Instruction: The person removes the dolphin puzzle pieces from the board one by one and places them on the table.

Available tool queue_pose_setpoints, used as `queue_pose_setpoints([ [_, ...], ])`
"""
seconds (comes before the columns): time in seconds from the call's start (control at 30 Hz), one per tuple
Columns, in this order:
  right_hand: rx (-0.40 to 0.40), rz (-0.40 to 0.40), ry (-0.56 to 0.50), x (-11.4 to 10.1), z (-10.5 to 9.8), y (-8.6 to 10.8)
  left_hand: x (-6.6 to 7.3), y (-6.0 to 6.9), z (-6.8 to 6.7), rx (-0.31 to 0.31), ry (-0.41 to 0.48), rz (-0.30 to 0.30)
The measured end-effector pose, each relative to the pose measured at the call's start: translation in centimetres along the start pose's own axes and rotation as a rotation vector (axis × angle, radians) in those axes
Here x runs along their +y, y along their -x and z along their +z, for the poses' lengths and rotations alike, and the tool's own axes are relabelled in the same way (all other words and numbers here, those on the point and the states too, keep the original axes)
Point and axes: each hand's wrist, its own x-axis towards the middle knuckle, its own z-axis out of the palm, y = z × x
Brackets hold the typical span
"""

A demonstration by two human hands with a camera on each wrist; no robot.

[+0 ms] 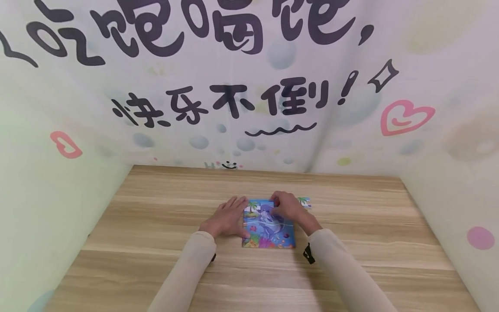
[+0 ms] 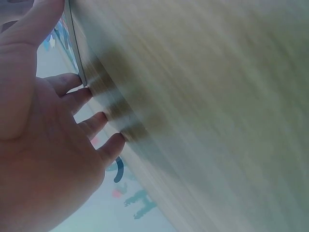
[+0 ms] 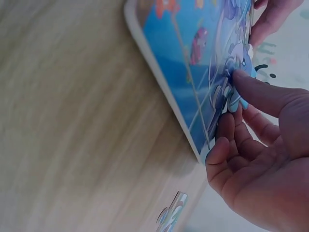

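At the left, your left hand (image 1: pixel 227 218) lies along the left side of the puzzle (image 1: pixel 269 236), its fingers spread, some fingertips down on the table (image 1: pixel 156 242) and the thumb at the puzzle's edge. The puzzle lies flat on the wood in front of you, between your hands, showing purple dolphins, a palm and a coral-coloured seabed. Over its upper right part, your right hand (image 1: pixel 289 207) pinches a blue-purple piece (image 3: pixel 235 100) between thumb and fingers; you cannot tell whether that piece touches the puzzle. Farther right, just beyond that hand, a loose piece (image 1: pixel 304 202) with a palm lies on the table, apart from the puzzle.
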Motion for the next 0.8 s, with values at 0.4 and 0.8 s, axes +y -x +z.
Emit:
queue_pose_setpoints([
  [0.4,0.043,-0.014,-0.054,0.4,0.0,-0.3,-0.1,0.0,0.1,-0.004,-0.001,-0.005],
  [0.8,0.064,0.113,-0.369,1.3,-1.0,-0.3,0.0,0.1,0.0,-0.007,-0.016,0.011],
])
